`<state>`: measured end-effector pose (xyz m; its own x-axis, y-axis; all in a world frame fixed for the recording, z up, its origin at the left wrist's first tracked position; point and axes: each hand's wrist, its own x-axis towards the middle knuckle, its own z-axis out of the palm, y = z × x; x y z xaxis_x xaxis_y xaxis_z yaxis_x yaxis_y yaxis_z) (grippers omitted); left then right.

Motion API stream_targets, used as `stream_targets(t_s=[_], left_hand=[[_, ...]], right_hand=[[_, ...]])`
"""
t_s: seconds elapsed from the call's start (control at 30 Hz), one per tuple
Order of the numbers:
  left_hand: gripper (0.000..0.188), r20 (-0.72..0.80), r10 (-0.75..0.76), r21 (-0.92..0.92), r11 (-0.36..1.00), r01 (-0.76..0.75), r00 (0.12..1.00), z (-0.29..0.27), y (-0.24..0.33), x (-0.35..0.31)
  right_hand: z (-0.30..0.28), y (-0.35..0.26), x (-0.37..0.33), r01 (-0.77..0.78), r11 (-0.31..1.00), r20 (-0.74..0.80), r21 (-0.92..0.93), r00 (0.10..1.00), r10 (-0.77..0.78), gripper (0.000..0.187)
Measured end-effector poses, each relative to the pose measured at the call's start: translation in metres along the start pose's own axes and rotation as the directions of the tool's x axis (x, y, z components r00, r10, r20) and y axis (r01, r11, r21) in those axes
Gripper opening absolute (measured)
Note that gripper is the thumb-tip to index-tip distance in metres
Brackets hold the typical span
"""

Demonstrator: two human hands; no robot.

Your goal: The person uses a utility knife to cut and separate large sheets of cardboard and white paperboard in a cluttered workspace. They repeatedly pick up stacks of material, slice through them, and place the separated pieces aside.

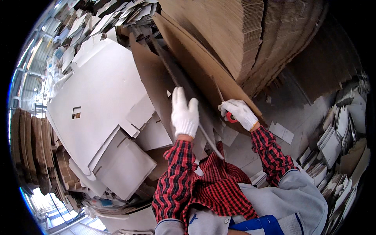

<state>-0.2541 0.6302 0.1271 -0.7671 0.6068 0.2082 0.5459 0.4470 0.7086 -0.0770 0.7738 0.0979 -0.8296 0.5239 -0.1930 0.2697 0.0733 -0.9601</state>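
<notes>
Left grip [184, 113], in white knitted glove: fingers straight and together, thumb apart, closed on nothing visible. Long narrow grey strip [210, 140]: running aslant behind left grip, emerging above fingertips and again below thumb side; contact with glove impossible to tell. Right grip [239, 113], in matching white knitted glove: fingers curled and clamped on red-handled tool with thin narrow blade [231, 118]. Handle inside right grip, partly covered by fingers; blade projecting beyond fingertips, up and leftward, in front of large flat brown cardboard sheet [196, 62]; contact between blade and sheet impossible to tell. Both forearms in red-and-black checked sleeves [176, 176]. Beyond sheet: tall stack of brown cardboard [219, 31], layered edges facing right. Left of left grip: broad white cardboard sheet with small rectangular cut-out [105, 82], overlapping further pale pieces. Far right: heaped white and brown cardboard pieces [333, 145], well apart from right grip.
</notes>
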Motion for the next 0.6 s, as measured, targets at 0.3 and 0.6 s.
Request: stream_targets(t_s=[0.3, 0.6], left_hand=[[0.063, 0.125, 0.111, -0.222, 0.972, -0.082, 0.986, 0.024, 0.006, 0.010], [0.090, -0.379, -0.016, 0.451, 0.870, 0.200, 0.925, -0.066, -0.058, -0.008]], right_hand=[[0.001, -0.012, -0.001, -0.226, 0.939, 0.089, 0.259, 0.974, 0.210, 0.041], [-0.007, -0.011, 0.000, -0.153, 0.970, 0.096, 0.189, 0.986, 0.137, 0.039]])
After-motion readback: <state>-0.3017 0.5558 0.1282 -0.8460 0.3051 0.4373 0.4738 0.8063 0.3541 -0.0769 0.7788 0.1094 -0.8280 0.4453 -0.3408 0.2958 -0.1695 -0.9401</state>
